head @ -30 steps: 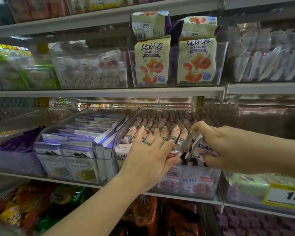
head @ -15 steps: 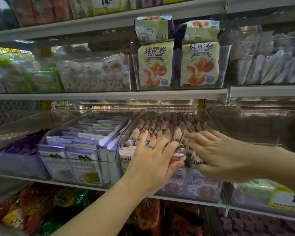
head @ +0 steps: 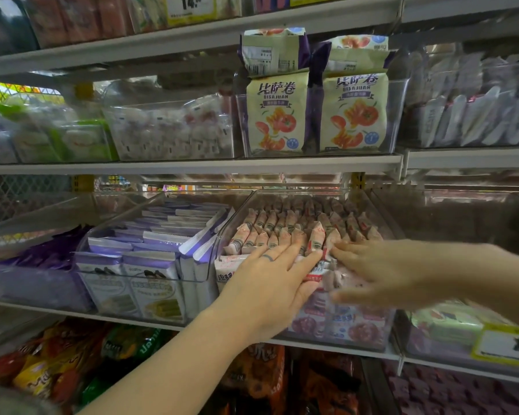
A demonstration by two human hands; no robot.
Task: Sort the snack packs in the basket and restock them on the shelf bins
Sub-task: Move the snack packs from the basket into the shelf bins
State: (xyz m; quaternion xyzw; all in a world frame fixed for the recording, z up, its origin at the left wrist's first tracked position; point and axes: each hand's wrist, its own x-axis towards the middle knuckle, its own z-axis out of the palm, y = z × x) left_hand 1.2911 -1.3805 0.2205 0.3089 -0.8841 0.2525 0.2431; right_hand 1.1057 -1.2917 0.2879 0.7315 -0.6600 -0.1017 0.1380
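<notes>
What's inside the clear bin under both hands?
Rows of upright pink-and-white snack packs fill the clear bin. The left hand and right hand cover the front ones.

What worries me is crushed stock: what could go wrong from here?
The left hand and right hand lie flat on the tightly packed pink packs; pushing harder might crush them or topple the front row. Loose front ones could slip over the front wall of the clear bin.
</notes>
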